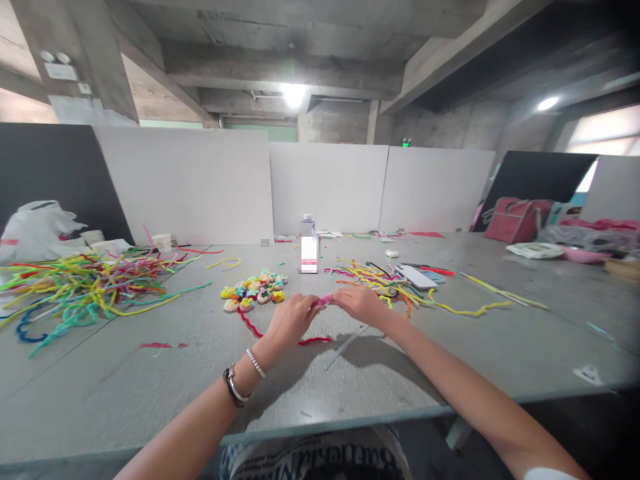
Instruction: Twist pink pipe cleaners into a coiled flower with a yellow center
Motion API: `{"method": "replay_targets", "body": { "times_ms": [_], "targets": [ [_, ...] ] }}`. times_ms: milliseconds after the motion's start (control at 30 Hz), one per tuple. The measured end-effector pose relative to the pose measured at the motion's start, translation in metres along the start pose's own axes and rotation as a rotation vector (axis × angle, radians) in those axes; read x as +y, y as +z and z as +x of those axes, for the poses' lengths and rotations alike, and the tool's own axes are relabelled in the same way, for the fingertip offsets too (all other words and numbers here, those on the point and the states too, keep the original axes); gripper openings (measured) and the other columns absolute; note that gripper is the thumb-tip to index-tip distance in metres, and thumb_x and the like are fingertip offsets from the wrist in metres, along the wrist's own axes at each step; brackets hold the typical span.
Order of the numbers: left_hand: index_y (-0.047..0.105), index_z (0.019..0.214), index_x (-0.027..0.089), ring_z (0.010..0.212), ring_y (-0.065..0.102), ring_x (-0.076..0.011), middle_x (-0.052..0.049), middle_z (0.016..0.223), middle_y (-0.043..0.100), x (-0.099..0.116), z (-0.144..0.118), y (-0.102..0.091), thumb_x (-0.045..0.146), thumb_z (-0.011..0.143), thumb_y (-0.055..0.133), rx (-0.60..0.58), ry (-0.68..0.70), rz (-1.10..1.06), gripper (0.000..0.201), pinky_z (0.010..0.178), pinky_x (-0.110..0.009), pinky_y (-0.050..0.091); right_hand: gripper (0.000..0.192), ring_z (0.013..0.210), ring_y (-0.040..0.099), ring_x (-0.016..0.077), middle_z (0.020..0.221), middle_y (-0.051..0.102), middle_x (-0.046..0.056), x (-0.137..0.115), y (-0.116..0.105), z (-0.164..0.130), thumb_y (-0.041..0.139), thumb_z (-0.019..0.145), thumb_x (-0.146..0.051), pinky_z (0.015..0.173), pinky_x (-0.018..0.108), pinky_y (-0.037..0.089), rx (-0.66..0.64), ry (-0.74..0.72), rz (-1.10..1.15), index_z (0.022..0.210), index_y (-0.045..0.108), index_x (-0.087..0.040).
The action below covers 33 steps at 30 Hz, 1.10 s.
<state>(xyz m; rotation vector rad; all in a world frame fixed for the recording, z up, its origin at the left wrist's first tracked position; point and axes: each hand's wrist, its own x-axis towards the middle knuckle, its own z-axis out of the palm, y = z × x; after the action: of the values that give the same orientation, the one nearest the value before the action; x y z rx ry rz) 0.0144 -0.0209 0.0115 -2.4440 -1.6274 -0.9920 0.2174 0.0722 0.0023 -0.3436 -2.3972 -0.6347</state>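
Note:
Both hands meet above the middle of the table, with a short pink twisted pipe cleaner (326,300) stretched between their fingertips. My left hand (295,317), with bracelets at its wrist, pinches the left end. The right end is gripped by my right hand (363,303). Under and beside my left hand lies a red wavy pipe cleaner (250,325), partly covered by the hand. A pale grey strip (345,348) rests on the table below my right hand. Just left of my hands sits a cluster of small colourful fuzzy flowers (255,290).
A big tangle of pipe cleaners (100,283) covers the table's left side. More loose pipe cleaners (370,277) lie right of centre, beside a white phone (416,277). A bottle (308,227) stands beyond my hands. At the far right are a pink bag (517,220) and plastic packages.

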Motion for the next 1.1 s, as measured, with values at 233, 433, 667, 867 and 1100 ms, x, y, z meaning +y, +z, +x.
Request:
{"method": "replay_targets", "body": {
  "times_ms": [233, 433, 667, 867, 1100],
  "targets": [
    [0.060, 0.086, 0.015, 0.061, 0.054, -0.0116, -0.004, 0.073, 0.064, -0.006, 0.014, 0.000, 0.053, 0.077, 0.055, 0.102, -0.383, -0.799, 0.040, 0.050, -0.019, 0.036, 0.026, 0.067, 0.063, 0.0147, 0.074, 0.069, 0.005, -0.009, -0.001, 0.005, 0.040, 0.094, -0.030, 0.059, 0.024, 0.037, -0.058, 0.105, 0.017, 0.090, 0.062, -0.016],
    [0.062, 0.090, 0.016, 0.072, 0.056, -0.0099, -0.004, 0.083, 0.064, -0.002, 0.011, 0.009, 0.054, 0.072, 0.060, 0.024, -0.542, -1.106, 0.042, 0.055, -0.017, 0.038, 0.028, 0.065, 0.062, 0.0147, 0.072, 0.068, 0.006, -0.021, 0.008, 0.005, 0.037, 0.095, -0.029, 0.058, 0.025, 0.035, -0.076, 0.113, 0.035, 0.092, 0.061, -0.016],
    [0.063, 0.090, 0.016, 0.077, 0.058, -0.0075, -0.005, 0.094, 0.065, -0.003, 0.012, 0.017, 0.037, 0.067, 0.073, 0.102, -0.526, -1.522, 0.033, 0.075, -0.021, 0.046, 0.032, 0.062, 0.061, 0.0140, 0.071, 0.067, 0.006, -0.034, 0.010, 0.009, 0.034, 0.095, -0.033, 0.057, 0.024, 0.033, -0.122, 0.256, 0.116, 0.085, 0.060, -0.017],
    [0.066, 0.095, 0.014, 0.077, 0.057, -0.0084, -0.008, 0.101, 0.066, -0.006, 0.012, 0.016, 0.037, 0.069, 0.071, 0.046, -0.467, -1.468, 0.035, 0.071, -0.021, 0.046, 0.030, 0.060, 0.061, 0.0141, 0.069, 0.067, 0.004, -0.045, 0.015, 0.011, 0.032, 0.095, -0.030, 0.058, 0.023, 0.036, -0.183, 0.385, 0.313, 0.088, 0.058, -0.016],
    [0.061, 0.097, 0.013, 0.053, 0.046, -0.0034, -0.010, 0.100, 0.064, -0.007, 0.012, 0.020, 0.047, 0.070, 0.067, 0.063, -0.491, -1.459, 0.043, 0.050, -0.020, 0.040, 0.046, 0.061, 0.059, 0.0123, 0.065, 0.065, 0.003, -0.058, 0.033, 0.010, 0.025, 0.097, -0.035, 0.065, 0.024, 0.040, -0.187, 0.491, 0.613, 0.071, 0.059, -0.017]
  ]
}}
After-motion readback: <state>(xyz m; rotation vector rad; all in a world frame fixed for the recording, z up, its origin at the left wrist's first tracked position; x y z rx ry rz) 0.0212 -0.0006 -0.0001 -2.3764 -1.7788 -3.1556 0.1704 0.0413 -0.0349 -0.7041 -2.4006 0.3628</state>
